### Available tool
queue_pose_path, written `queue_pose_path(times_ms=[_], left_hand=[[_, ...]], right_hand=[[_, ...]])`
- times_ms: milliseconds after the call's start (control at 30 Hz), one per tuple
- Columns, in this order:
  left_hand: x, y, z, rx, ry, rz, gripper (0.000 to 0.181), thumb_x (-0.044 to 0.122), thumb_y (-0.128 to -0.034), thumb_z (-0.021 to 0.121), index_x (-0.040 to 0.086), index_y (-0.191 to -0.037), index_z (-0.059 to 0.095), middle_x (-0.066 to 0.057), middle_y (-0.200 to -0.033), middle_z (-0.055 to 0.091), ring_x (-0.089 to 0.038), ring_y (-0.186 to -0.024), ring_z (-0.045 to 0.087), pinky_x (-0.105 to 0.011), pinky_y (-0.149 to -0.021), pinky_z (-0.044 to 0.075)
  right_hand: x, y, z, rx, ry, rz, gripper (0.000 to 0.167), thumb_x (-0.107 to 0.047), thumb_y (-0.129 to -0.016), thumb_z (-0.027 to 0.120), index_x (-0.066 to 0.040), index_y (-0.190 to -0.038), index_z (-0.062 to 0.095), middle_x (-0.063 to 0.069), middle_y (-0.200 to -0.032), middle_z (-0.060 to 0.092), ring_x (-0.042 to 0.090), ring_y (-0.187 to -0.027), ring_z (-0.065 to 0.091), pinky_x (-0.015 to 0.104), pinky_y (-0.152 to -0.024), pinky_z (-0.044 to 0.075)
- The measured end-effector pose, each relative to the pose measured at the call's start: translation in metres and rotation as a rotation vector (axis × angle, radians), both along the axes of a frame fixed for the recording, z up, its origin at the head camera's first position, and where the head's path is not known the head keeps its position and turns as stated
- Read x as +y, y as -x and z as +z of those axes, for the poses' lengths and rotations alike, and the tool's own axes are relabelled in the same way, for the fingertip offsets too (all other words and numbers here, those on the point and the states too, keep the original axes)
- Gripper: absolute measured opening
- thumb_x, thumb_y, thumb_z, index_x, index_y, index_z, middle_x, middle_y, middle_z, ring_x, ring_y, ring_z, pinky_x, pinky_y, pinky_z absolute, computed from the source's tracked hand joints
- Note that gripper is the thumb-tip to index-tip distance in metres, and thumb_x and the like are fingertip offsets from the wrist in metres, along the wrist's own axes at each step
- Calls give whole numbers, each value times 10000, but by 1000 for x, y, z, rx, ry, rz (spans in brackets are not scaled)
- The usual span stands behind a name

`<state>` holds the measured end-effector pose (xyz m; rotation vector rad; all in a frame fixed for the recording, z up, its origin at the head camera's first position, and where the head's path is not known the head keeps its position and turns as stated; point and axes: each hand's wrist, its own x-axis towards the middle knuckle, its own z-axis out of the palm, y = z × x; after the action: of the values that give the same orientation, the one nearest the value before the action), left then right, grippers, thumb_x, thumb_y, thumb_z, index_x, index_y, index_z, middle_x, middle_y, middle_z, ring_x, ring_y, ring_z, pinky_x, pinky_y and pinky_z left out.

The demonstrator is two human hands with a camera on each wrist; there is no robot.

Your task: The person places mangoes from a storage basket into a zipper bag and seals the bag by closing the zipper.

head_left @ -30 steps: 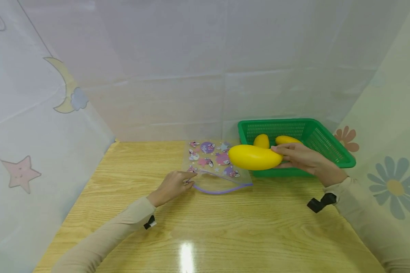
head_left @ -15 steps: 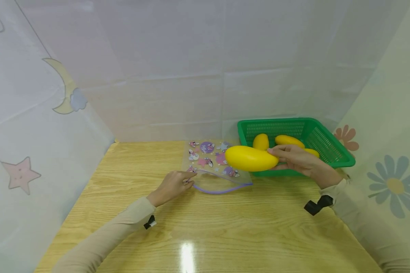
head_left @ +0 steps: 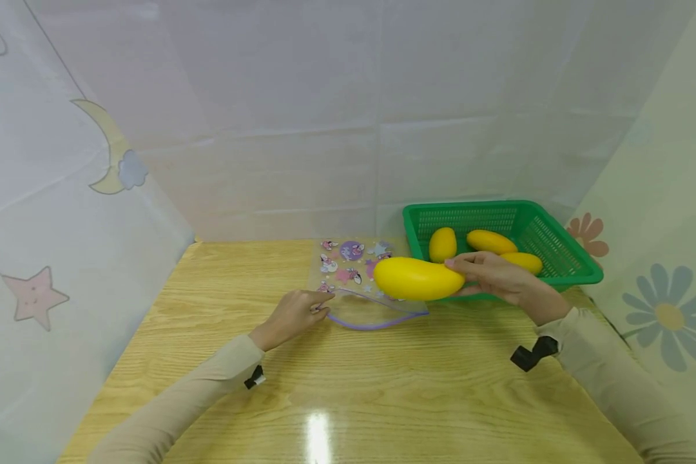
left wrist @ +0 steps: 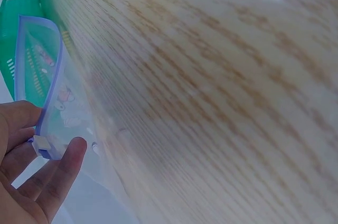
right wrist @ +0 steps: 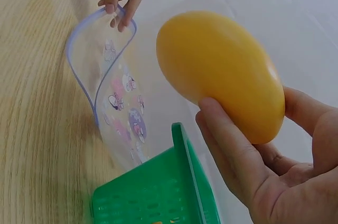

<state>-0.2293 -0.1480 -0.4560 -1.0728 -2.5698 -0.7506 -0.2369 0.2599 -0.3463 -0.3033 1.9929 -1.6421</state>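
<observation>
A clear zip bag with pink and purple prints lies on the table, its purple-edged mouth parted toward the person. The left hand pinches the left end of that mouth; in the left wrist view, thumb and fingers hold the edge by a white slider. Above the bag's right part is a large yellow mango, gripped at its right end by the right hand. The right wrist view shows the mango between thumb and fingers, apart from the bag.
A green basket stands right of the bag against the back wall, with several yellow mangoes inside. Patterned cloth walls rise behind and on both sides of the wooden table.
The right hand has carried the mango left and slightly down, from in front of the basket to over the bag's right part, uncovering more of the basket's mangoes. The left hand has stayed in place.
</observation>
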Motion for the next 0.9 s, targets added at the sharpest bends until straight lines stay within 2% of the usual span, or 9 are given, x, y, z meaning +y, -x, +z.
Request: queue_pose_path(times_ms=[633,900], left_hand=[[3,1,0,4,2,-3,263,32,-875,734,-35,-1129,717,-166,-989,739,70,-395,185,-128,-357,266],[2,-2,2,-12,2,0,273,35,-886,725,-41,-1147,707,-170,-1007,736,50,-388,216,-129,-364,287]], right_hand=[[-8,-1,-13,4,-12,41,469,-264,-1045,532,114,-1320,488,112,-1123,635,212,-1060,650,468,-939,537],[-16,0,-17,-8,24,70,329,-240,-1045,531,43,-1206,581,134,-1135,634,250,-1067,649,494,-950,523]])
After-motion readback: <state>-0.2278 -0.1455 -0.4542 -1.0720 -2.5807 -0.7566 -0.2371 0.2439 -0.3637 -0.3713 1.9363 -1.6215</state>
